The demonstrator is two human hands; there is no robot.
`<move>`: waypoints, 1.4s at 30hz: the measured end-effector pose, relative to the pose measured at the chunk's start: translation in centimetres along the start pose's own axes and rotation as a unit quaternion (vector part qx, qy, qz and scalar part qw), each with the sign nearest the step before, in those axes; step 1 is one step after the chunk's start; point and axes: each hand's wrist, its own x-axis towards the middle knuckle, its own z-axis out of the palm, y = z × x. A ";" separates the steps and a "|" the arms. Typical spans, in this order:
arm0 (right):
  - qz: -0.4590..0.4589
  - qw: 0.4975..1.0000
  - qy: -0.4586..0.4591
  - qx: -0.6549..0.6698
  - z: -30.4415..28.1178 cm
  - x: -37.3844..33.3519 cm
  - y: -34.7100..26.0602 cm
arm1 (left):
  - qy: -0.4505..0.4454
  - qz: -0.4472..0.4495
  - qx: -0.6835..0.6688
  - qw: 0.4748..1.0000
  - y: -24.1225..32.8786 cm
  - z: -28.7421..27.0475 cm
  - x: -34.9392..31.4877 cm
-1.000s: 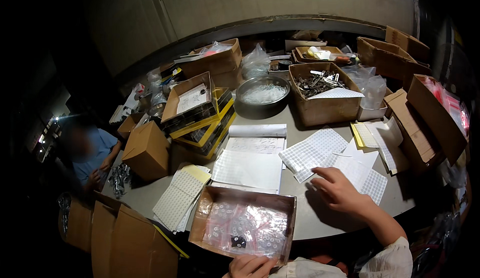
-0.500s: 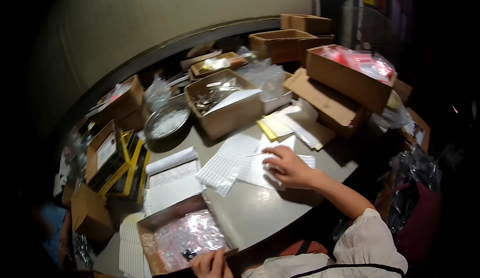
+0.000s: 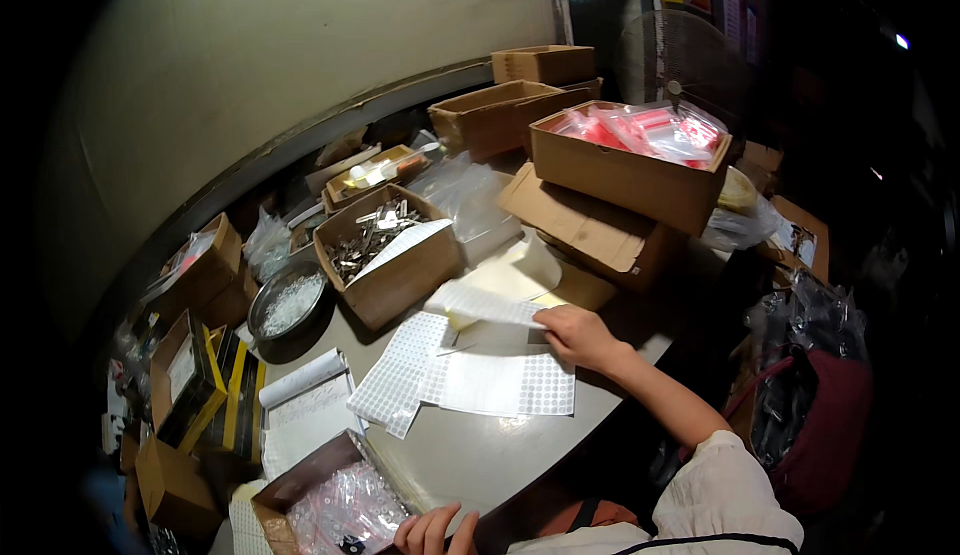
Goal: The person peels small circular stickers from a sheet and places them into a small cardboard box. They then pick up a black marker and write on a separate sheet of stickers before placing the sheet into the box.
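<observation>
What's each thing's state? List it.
Right grip: closed on white patterned paper sheet
Left grip: unclear
Shallow brown cardboard box: open, holding clear packets
Square brown cardboard box: open, holding metal parts
Long brown cardboard box: open, holding plastic bags
Round grey metal bowl: partly filled

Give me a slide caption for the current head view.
The right hand holds paper above a cluttered table, the left hand beside an open box of clear bags.

Wide fisheye view from the head, looking down across the table (image 3: 465,460), hands (image 3: 580,338) near
</observation>
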 end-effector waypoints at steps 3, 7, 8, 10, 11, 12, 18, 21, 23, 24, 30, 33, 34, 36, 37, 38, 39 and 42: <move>-0.005 0.999 -0.018 -0.033 0.3 0.6 0.3 | -0.026 -0.002 0.012 1.000 0.2 1.9 1.8; 0.009 0.998 -0.060 -0.013 -2.2 1.5 0.3 | -0.022 -0.009 0.029 0.999 0.4 3.1 3.5; 0.019 0.999 -0.037 -0.006 -2.1 1.4 0.5 | -0.017 -0.013 0.035 0.999 0.4 3.2 3.5; 0.064 0.996 -0.057 0.020 -2.7 1.7 0.0 | -0.008 -0.027 0.051 0.998 0.6 3.4 2.9; 0.088 0.990 -0.095 0.049 -2.5 2.6 0.2 | -0.018 -0.017 0.069 0.997 0.4 3.3 2.4; 0.119 0.981 -0.132 0.074 -2.5 3.1 1.1 | -0.029 -0.003 0.081 0.996 0.3 3.6 1.9; 0.065 0.993 0.088 -0.051 0.9 2.0 12.8 | -0.013 0.026 0.035 0.999 0.4 4.7 2.1; 0.018 0.966 0.188 -0.174 -1.1 5.3 8.9 | -0.012 0.010 0.046 0.999 -0.1 4.1 1.0; 0.021 0.961 0.175 -0.211 -3.5 5.9 5.4 | -0.012 0.001 0.047 0.999 -0.2 4.1 0.9; 0.031 0.959 0.163 -0.228 -4.2 5.7 4.9 | 0.001 0.004 0.046 0.999 -0.1 4.5 1.1; 0.116 0.977 -0.099 -0.149 -1.4 4.6 0.0 | -0.008 0.039 0.077 0.996 -0.1 4.4 1.4; 0.113 0.977 -0.081 -0.159 0.2 5.4 1.3 | 0.017 0.116 0.073 0.990 -0.9 5.4 1.0; 0.131 0.977 -0.073 -0.152 -0.1 5.6 1.3 | 0.015 0.124 0.067 0.990 -0.9 5.4 0.9; 0.111 0.985 0.006 -0.133 -1.4 5.5 0.3 | 0.008 0.106 0.054 0.993 -0.8 5.0 1.0; 0.093 0.988 0.044 -0.115 -2.4 5.5 -1.0 | 0.005 0.096 0.049 0.994 -0.7 4.7 1.0; 0.108 0.989 0.078 -0.069 -3.7 5.5 -2.7 | -0.004 0.078 0.023 0.997 -0.7 4.7 0.9; 0.107 0.989 0.104 -0.015 -5.1 5.2 -4.2 | -0.025 0.049 -0.009 0.998 -0.5 4.9 1.1; 0.113 0.971 0.127 0.168 -8.0 3.4 -7.9 | -0.078 -0.033 -0.083 0.993 0.8 6.0 3.6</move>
